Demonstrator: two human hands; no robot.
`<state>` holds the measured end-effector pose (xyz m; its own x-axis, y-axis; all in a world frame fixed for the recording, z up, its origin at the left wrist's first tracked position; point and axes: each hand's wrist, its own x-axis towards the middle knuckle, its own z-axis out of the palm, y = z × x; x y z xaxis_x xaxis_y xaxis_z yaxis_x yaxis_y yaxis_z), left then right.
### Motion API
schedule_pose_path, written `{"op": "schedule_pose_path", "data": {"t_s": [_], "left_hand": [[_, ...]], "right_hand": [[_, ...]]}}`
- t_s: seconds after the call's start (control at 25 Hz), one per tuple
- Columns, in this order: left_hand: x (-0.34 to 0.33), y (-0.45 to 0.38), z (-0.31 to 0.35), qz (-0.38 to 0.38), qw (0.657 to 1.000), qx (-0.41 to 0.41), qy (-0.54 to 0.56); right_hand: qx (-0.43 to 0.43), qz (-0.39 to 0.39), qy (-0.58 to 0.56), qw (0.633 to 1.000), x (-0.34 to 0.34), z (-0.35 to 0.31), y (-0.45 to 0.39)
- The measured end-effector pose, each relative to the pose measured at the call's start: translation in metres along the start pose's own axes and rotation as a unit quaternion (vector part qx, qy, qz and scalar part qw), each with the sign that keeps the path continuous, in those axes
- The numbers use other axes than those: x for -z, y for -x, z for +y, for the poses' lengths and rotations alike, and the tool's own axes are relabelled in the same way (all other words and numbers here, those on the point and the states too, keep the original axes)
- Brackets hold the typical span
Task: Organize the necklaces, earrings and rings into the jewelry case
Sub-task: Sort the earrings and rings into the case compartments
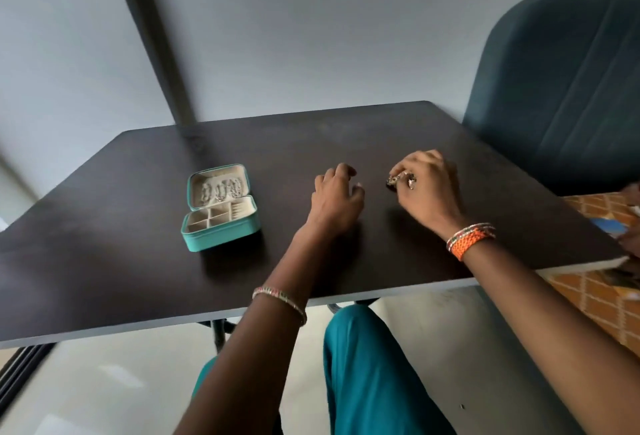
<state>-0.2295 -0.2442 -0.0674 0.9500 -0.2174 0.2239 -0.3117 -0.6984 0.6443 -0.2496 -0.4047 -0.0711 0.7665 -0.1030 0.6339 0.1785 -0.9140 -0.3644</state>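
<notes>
The left hand reaches out over the middle of the dark table, palm down, wrist slightly raised, its fingers loosely curled with the tips near the surface; nothing shows between them, so the hand holds nothing that can be seen. The right hand sits just beside it to the right, also knuckles up, its fingers bunched together and pinched on a small cluster of metallic jewelry that glints at the fingertips (whether rings or earrings is too small to tell). A thin bangle circles the left forearm, and an orange woven band with slim bangles sits at the right wrist. The jewelry case, teal outside and cream inside, lies open on the table to the left of the left hand and apart from it. Its long axis runs roughly left to right, tilted a little, with the hinged lid standing up at the far side and facing the person; several silvery pieces hang or lie against the lid's lining, and the base is split into small compartments that look bare from here. Behind the table is a plain grey wall with a dark upright post, a teal chair stands at the far right, and patterned orange fabric shows beneath the table's right edge.
</notes>
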Motion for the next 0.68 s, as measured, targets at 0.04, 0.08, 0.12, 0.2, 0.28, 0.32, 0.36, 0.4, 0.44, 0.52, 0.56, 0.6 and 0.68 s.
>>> {"op": "schedule_pose_path", "data": {"t_s": [0.04, 0.08, 0.12, 0.2, 0.28, 0.32, 0.36, 0.4, 0.44, 0.52, 0.56, 0.6, 0.68], "left_hand": [[-0.010, -0.007, 0.003, -0.017, 1.000, 0.010, 0.004], [-0.016, -0.014, 0.004, -0.026, 0.999, 0.018, 0.008], [-0.022, -0.019, 0.006, -0.029, 0.999, 0.025, 0.013], [-0.028, -0.026, 0.007, -0.024, 0.999, 0.022, -0.001], [-0.033, -0.030, 0.002, -0.024, 0.998, -0.008, -0.062], [-0.034, -0.031, 0.001, -0.029, 0.995, -0.025, -0.091], [-0.035, -0.033, 0.001, -0.034, 0.993, -0.038, -0.110], [-0.037, -0.034, 0.001, -0.038, 0.991, -0.046, -0.123], [-0.037, -0.036, 0.001, -0.040, 0.989, -0.051, -0.130], [-0.038, -0.038, 0.002, -0.039, 0.989, -0.057, -0.132], [-0.038, -0.040, 0.001, -0.036, 0.989, -0.058, -0.130], [-0.039, -0.040, 0.000, -0.031, 0.990, -0.058, -0.125], [-0.040, -0.043, -0.002, -0.015, 0.995, -0.050, -0.090]], "right_hand": [[-0.026, 0.007, 0.003, 1.000, 0.005, 0.013, -0.002], [-0.049, -0.005, -0.002, 0.999, 0.007, 0.022, -0.005], [-0.066, -0.030, -0.008, 0.997, 0.008, 0.031, -0.007], [-0.080, -0.088, -0.006, 0.993, 0.006, 0.041, -0.011], [-0.074, -0.112, -0.019, 0.991, 0.002, 0.044, -0.012], [-0.069, -0.112, -0.027, 0.991, 0.002, 0.043, -0.012], [-0.067, -0.112, -0.032, 0.991, 0.001, 0.043, -0.012], [-0.067, -0.111, -0.034, 0.991, 0.002, 0.043, -0.012], [-0.069, -0.105, -0.034, 0.992, 0.001, 0.043, -0.011], [-0.073, -0.082, -0.038, 0.993, 0.001, 0.047, -0.011], [-0.076, -0.065, -0.044, 0.994, 0.002, 0.049, -0.011], [-0.074, -0.046, -0.047, 0.995, 0.001, 0.050, -0.011], [-0.057, -0.020, -0.025, 0.998, -0.003, 0.047, -0.015]]}}
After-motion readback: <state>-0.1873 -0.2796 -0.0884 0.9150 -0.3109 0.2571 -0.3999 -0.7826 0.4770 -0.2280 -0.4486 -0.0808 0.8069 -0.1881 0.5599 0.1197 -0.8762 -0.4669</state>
